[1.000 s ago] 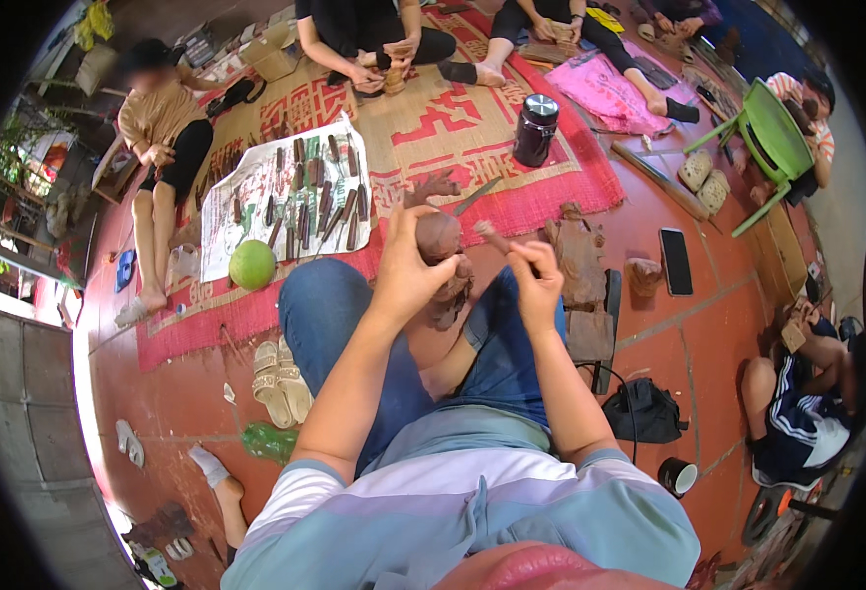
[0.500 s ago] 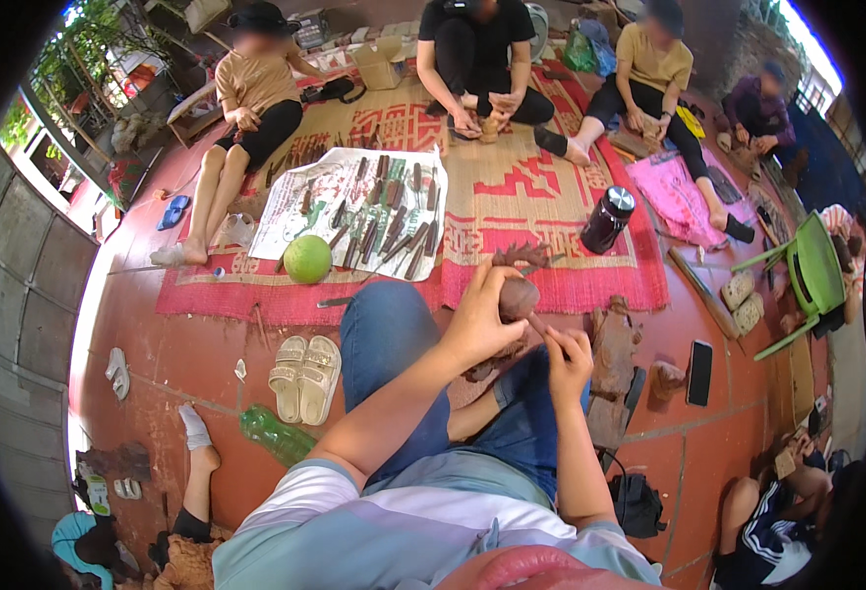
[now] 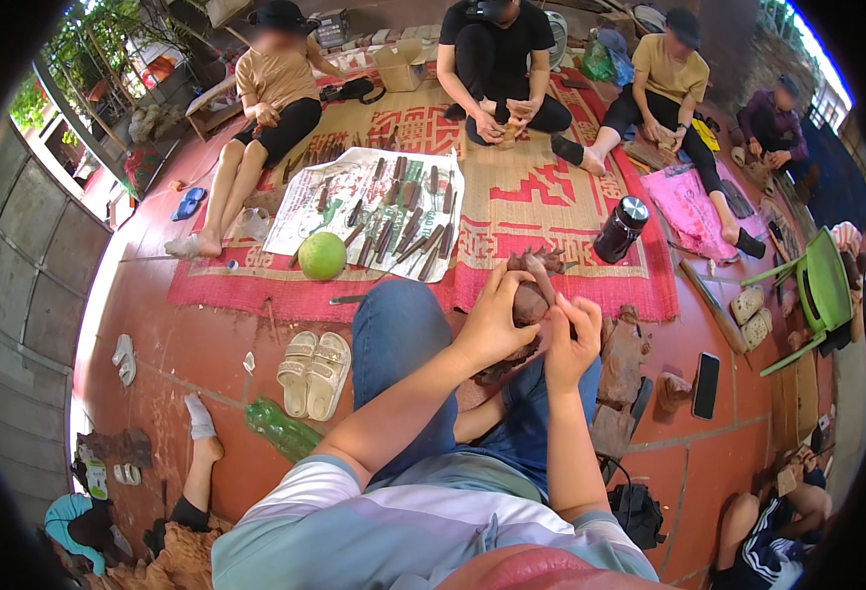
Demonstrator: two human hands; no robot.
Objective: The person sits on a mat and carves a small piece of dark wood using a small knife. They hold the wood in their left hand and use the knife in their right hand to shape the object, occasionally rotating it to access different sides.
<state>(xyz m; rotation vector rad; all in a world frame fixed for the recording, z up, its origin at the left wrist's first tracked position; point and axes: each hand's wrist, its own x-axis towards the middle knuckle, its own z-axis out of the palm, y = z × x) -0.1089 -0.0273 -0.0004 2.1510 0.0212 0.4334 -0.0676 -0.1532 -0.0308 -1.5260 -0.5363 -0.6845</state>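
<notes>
My left hand (image 3: 492, 324) is closed around a dark brown carved piece (image 3: 529, 303), wood by its look, with a rounded middle and jagged, ornate ends. It is held above my lap, between my bent knees. My right hand (image 3: 573, 339) is beside it, fingers pinched on a thin brown strip (image 3: 543, 281) that lies against the carving's rounded part. Whether the strip is a tool or folded abrasive, I cannot tell. Fingers hide parts of the carving.
Ahead, a red-and-straw mat (image 3: 512, 197) bears a white sheet (image 3: 295, 221) with several carving tools, a green round fruit (image 3: 322, 256) and a black flask (image 3: 622, 229). Sandals (image 3: 313, 376), a green bottle (image 3: 281, 430), wood chunks (image 3: 625, 359) and a phone (image 3: 705, 385) surround me. Several people sit around.
My right hand has risen slightly, and the strip has swung from below the rounded part to upright across its upper right. My left hand keeps its hold. The whole view has shifted a little.
</notes>
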